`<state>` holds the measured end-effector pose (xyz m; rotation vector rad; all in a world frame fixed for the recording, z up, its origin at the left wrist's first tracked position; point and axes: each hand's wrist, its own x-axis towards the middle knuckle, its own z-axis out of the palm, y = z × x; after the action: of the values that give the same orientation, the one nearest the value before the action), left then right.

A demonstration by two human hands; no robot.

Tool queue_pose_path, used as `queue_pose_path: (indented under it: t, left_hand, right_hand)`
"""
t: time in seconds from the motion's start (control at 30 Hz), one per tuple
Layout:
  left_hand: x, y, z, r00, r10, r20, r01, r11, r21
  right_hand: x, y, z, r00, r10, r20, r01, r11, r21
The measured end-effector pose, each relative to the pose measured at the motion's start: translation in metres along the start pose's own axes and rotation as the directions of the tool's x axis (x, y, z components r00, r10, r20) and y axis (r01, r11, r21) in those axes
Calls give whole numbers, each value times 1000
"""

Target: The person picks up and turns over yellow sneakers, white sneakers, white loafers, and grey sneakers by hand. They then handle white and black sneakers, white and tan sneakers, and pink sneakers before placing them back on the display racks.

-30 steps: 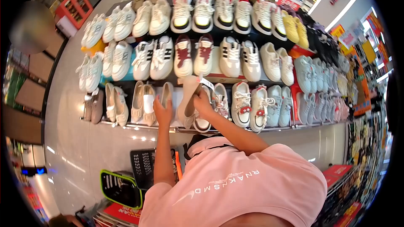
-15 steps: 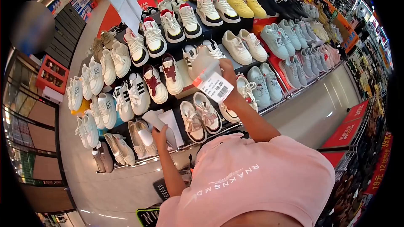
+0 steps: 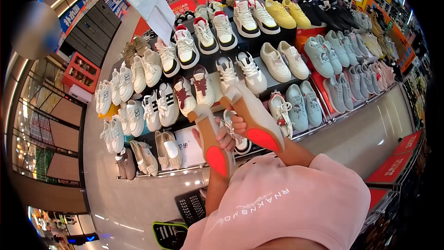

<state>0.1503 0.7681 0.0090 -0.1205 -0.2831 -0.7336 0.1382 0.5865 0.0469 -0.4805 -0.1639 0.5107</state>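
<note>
My left hand (image 3: pixel 225 138) is wrapped round a pale heeled shoe (image 3: pixel 206 127), whose tan sole with a red patch faces me. Beside it, my right hand (image 3: pixel 238 124) grips a matching heeled shoe (image 3: pixel 253 118), also sole out, with its heel toward the upper left. Both shoes are tilted and held close together above the front of the display rack. Behind them are white sneakers with dark stripes (image 3: pixel 252 74) and white sneakers with dark red laces (image 3: pixel 202 85). A white box lid (image 3: pixel 189 150) lies on the rack just left of my left hand.
Pale green shoes (image 3: pixel 297 104) and a white lace-up shoe (image 3: pixel 279 111) stand to the right. Beige flats (image 3: pixel 168 150) sit at the front left. A clear sign holder (image 3: pixel 150 7) rises at the back. Black-and-green baskets (image 3: pixel 170 235) are on the floor below.
Both shoes have been brought together and turned so their soles face me. My left hand moved right and up with its shoe. The white price tag by my right hand is out of sight.
</note>
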Motion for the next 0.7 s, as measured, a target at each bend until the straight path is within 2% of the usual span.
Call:
queue_pose_path:
  t: [0.03,0.07,0.1,0.13,0.2,0.27,0.3,0.37,0.47,0.5,0.57,0.63,0.7]
  left_hand:
    - [10,-6,0,1000,-22,10,21,999,24]
    - [15,-12,1,999,-47,10,46,998,47]
    - [23,-19,10,994,24,-111,-10,993,121]
    - [33,-28,23,969,97,-225,-51,978,201]
    - [41,-41,26,920,197,-339,-48,915,400]
    - [42,-47,21,907,237,-349,27,793,609]
    - [41,-47,14,917,251,-311,58,687,725]
    - [40,-59,6,858,351,-377,119,577,808]
    - [44,-65,-13,748,462,-476,375,297,878]
    - [52,-74,-10,757,508,-411,384,162,909]
    - [71,-99,2,783,566,-258,386,-116,915]
    - [80,-116,5,788,610,-86,363,-346,865]
    - [86,-128,5,782,618,77,336,-523,783]
  right_hand:
    - [-3,-4,1,995,77,62,-83,990,110]
    - [-4,-11,-10,983,167,75,-174,980,99]
    - [-8,-14,-20,980,171,98,-182,976,120]
    - [-15,-17,-31,990,114,78,-124,983,136]
    - [-26,-23,-48,997,-71,-28,74,988,132]
    - [-46,-28,-54,959,-215,-187,233,969,80]
    - [-58,-38,-30,870,-302,-391,302,951,-61]
    - [-74,-37,-66,833,-365,-415,318,931,-180]
    - [-102,-40,-83,773,-422,-475,270,895,-356]
    - [-108,-42,-91,750,-511,-420,248,806,-538]
    - [-119,-45,-108,718,-645,-261,173,529,-831]
    - [-125,-51,-100,629,-733,-261,184,466,-865]
    - [-140,-57,-106,592,-806,-28,93,103,-990]
